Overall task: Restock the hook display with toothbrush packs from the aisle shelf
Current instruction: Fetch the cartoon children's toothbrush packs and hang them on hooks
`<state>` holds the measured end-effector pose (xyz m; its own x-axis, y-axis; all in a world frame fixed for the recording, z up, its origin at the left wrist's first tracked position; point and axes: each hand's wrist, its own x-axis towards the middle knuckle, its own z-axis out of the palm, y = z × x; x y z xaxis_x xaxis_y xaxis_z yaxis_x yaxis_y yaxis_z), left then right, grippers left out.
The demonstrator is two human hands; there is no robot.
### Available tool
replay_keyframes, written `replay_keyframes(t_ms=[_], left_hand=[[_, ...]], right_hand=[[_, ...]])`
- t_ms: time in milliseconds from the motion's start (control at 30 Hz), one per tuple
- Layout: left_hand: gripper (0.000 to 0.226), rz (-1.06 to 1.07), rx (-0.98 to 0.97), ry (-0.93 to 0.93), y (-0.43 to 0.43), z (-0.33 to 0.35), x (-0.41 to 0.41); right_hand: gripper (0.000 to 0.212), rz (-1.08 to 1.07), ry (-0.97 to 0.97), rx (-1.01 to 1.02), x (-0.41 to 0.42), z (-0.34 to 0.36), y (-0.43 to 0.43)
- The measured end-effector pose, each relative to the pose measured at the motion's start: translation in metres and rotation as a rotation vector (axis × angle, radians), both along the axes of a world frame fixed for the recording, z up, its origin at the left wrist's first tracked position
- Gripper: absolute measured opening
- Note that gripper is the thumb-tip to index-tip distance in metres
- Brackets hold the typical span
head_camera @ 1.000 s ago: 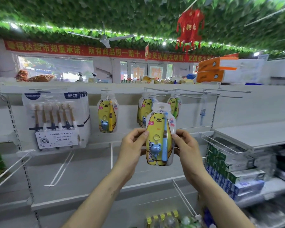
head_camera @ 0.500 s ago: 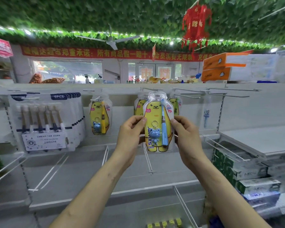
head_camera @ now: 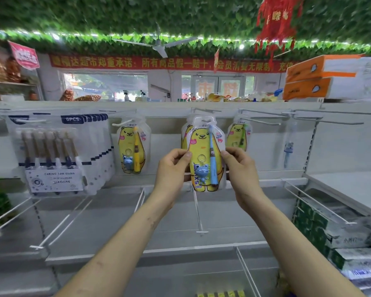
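A yellow bear toothbrush pack (head_camera: 204, 146) with a blue brush and a blue frog charm is held upright between my two hands. My left hand (head_camera: 171, 168) pinches its left edge and my right hand (head_camera: 241, 168) pinches its right edge. The pack's top hole sits at the tip of a metal hook (head_camera: 201, 110) on the display rail, in front of another pack hanging there. Similar bear packs hang to the left (head_camera: 133, 146) and to the right (head_camera: 238, 136).
A thick stack of six-piece toothbrush packs (head_camera: 56, 153) hangs at far left. Bare hooks (head_camera: 266, 113) stick out at upper right. Boxed toothpaste (head_camera: 321, 224) fills the shelf at right. Wire dividers (head_camera: 198, 211) stand on the grey shelf below.
Both hands have lifted the bear pack up and away from me, from chest height to the hook rail. The view has moved closer to the display.
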<state>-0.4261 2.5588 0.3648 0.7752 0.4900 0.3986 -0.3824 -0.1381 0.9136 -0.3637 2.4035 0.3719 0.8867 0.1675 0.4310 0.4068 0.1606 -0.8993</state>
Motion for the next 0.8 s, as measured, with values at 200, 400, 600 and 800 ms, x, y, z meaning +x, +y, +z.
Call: replay_keyframes(t_ms=[200, 400, 600, 800], left_hand=[[0.018, 0.206, 0.413, 0.104, 0.037, -0.002, 0.053], [0.019, 0.241, 0.486, 0.14, 0.064, 0.002, 0.089], [0.009, 0.376, 0.533, 0.11, 0.052, -0.008, 0.084], [0.015, 0.498, 0.743, -0.065, -0.026, -0.023, 0.073]], right_hand=[[0.024, -0.026, 0.108, -0.169, 0.054, -0.001, 0.036], [0.027, -0.058, 0.111, -0.206, 0.093, 0.0, 0.061], [0.015, -0.121, 0.075, -0.235, 0.089, -0.008, 0.045], [0.009, -0.177, -0.049, -0.394, 0.086, -0.029, -0.041]])
